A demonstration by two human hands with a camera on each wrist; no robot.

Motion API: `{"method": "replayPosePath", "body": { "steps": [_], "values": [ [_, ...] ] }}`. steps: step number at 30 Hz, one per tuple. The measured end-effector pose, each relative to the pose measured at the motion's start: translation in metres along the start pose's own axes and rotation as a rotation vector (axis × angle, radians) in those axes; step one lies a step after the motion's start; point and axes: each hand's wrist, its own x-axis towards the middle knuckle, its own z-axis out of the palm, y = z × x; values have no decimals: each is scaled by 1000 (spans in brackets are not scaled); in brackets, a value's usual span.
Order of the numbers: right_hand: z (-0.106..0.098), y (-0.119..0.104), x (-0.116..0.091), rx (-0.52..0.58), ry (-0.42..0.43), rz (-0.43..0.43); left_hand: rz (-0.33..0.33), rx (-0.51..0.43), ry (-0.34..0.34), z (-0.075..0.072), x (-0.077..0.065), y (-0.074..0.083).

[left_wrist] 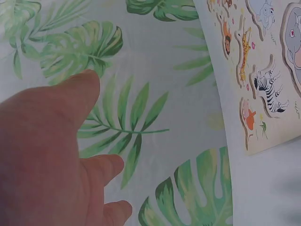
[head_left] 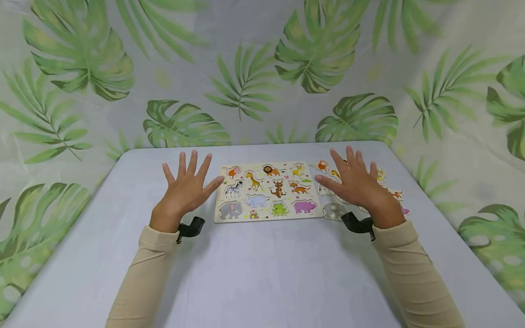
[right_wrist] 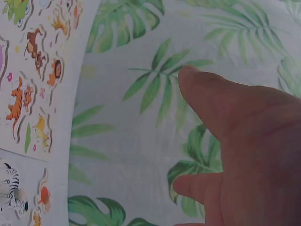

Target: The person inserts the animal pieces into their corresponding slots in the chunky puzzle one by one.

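A wooden animal puzzle board (head_left: 268,191) lies on the table, printed with a lion, giraffe, zebra, frog and other animals. My left hand (head_left: 183,191), fingers spread, hovers at the board's left side and holds nothing. Over on the right, my right hand (head_left: 357,184) is spread in the same way above a group of loose animal puzzle pieces, partly hiding them. Among these pieces are an elephant (head_left: 334,211), a monkey (head_left: 321,166) and a zebra (right_wrist: 8,186). The left wrist view shows the left thumb (left_wrist: 84,96) apart from the board.
A white-covered table (head_left: 262,273) extends in front of the board and to both sides. Behind it hangs a leaf-print cloth (head_left: 254,27), which also runs down both sides. A black wrist camera (head_left: 191,227) is strapped at the left wrist, another (head_left: 357,223) at the right.
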Motion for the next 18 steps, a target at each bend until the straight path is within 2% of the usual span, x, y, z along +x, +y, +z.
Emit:
{"method": "replayPosePath", "body": {
  "steps": [9, 18],
  "values": [
    [3, 0, 1, 53, -15, -45, 10, -35, -7, 7, 0, -3],
    [10, 12, 0, 177, 23, -94, 48, -127, 24, 26, 5, -18]
  ]
}}
